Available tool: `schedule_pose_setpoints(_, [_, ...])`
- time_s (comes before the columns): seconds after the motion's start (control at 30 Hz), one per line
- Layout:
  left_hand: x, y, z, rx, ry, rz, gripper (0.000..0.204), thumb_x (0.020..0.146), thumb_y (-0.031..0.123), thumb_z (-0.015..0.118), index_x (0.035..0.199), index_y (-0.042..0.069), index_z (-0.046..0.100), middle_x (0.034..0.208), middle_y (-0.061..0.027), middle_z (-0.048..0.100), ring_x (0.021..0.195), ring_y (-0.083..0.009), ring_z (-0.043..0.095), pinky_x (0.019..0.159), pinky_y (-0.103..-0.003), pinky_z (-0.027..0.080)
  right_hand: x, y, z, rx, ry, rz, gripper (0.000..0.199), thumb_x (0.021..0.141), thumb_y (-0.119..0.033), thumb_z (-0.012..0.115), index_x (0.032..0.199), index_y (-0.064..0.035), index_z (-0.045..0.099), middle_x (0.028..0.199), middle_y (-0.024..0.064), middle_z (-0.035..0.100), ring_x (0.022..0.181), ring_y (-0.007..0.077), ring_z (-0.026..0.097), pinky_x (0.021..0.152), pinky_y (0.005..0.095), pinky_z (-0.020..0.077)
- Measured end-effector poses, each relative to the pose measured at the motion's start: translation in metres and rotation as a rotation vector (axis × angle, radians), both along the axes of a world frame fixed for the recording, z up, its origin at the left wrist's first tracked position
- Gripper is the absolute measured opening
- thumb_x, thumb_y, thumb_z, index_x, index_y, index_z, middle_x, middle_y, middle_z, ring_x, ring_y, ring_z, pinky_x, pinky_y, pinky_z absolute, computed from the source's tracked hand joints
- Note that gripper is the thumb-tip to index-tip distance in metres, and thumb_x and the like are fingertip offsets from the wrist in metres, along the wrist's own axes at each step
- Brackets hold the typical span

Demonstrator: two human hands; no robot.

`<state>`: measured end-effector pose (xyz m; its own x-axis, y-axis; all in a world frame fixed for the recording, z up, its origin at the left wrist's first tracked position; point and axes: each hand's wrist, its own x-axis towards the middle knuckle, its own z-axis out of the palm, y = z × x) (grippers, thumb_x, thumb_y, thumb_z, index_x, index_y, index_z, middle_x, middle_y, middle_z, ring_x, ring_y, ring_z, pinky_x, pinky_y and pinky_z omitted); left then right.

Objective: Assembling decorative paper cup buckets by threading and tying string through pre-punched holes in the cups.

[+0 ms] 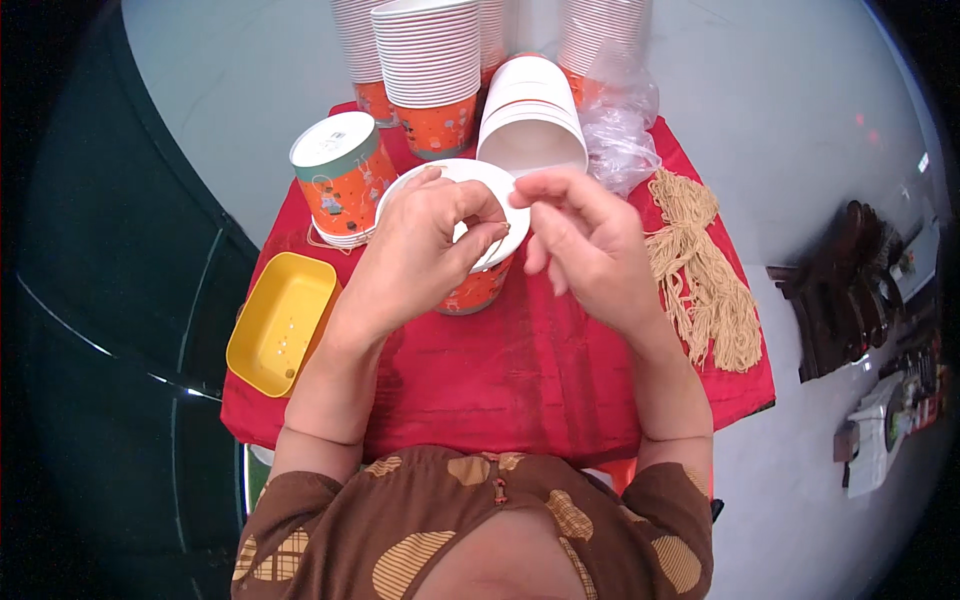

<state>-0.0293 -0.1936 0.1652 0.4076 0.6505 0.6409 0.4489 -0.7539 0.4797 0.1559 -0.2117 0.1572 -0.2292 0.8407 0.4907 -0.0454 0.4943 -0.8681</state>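
Observation:
An orange paper bucket [478, 292] with a white top stands in front of me at the middle of the table. Over that top my left hand [425, 235] is closed in a pinch, thumb against forefinger. A thin tan cord [490, 252] shows just below these fingertips, partly hidden by them. To the right, my right hand [592, 240] hovers by the bucket's rim, its fingers loosely curled and its thumb apart from the forefinger. I see nothing held in it.
Stacked paper buckets [428, 60] stand at the back, near a white bucket [535, 140] on its side. A clear plastic bag [622, 140] and tan cords [700, 275] lie right. Left are an upturned orange bucket [345, 185] and a yellow tray [275, 320] with small bits.

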Motion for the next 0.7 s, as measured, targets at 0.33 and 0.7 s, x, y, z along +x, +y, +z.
schedule_pose_setpoints(0.33, [-0.004, -0.005, 0.005, 0.029, 0.043, 0.013, 0.006, 0.082, 0.004, 0.065, 0.078, 0.001, 0.064, 0.064, -0.0123, 0.061, 0.065, -0.0302, 0.061, 0.102, -0.047, 0.04, 0.001, 0.011, -0.01, 0.042, -0.144, -0.043, 0.012, 0.089, -0.008, 0.062, 0.087, 0.0035, 0.063, 0.071, -0.0018, 0.06, 0.061, 0.0009, 0.048, 0.052, 0.021, 0.0399])
schedule_pose_setpoints(0.7, [-0.003, 0.003, -0.003, -0.428, -0.181, -0.039, 0.04, 0.101, 0.029, 0.05, 0.079, -0.002, 0.062, 0.067, -0.0042, 0.06, 0.063, -0.0103, 0.057, 0.057, -0.026, 0.044, 0.002, 0.008, -0.006, 0.087, -0.16, -0.149, 0.006, 0.086, -0.004, 0.063, 0.086, 0.0027, 0.063, 0.067, -0.0012, 0.06, 0.059, 0.001, 0.047, 0.05, 0.0221, 0.0386])
